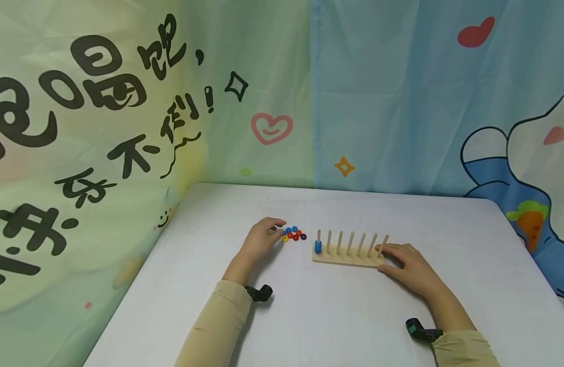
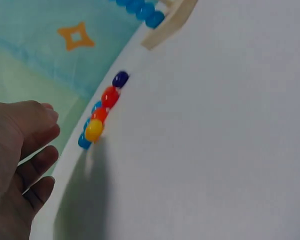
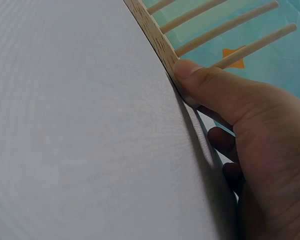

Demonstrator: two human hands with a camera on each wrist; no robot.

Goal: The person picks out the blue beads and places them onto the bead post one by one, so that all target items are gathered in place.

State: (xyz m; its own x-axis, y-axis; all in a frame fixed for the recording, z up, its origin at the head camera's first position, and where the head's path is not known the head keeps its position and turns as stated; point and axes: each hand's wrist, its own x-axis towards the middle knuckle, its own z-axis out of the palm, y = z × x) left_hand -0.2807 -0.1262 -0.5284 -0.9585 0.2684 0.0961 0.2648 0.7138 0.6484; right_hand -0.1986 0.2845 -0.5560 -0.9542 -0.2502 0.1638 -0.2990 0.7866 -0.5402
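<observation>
A wooden peg board [image 1: 346,259] with a row of several upright pegs stands on the table. Several blue beads [image 1: 317,247] are stacked on its leftmost peg; the other pegs are bare. My right hand [image 1: 409,268] grips the board's right end, its thumb [image 3: 195,75] on the front edge in the right wrist view. To the left of the board lies a small group of loose beads, among them a yellow bead [image 2: 94,130], red beads [image 2: 110,97], blue ones and a dark purple bead [image 2: 120,79]. Beside them hovers my left hand [image 1: 258,240], fingers loosely bent, with nothing visible between them.
The white tabletop [image 1: 328,316] extends around the board and beads. Behind it hangs a printed cloth [image 1: 378,102], with another cloth side [image 1: 103,229] along the left. Each wrist wears a black camera [image 1: 261,293].
</observation>
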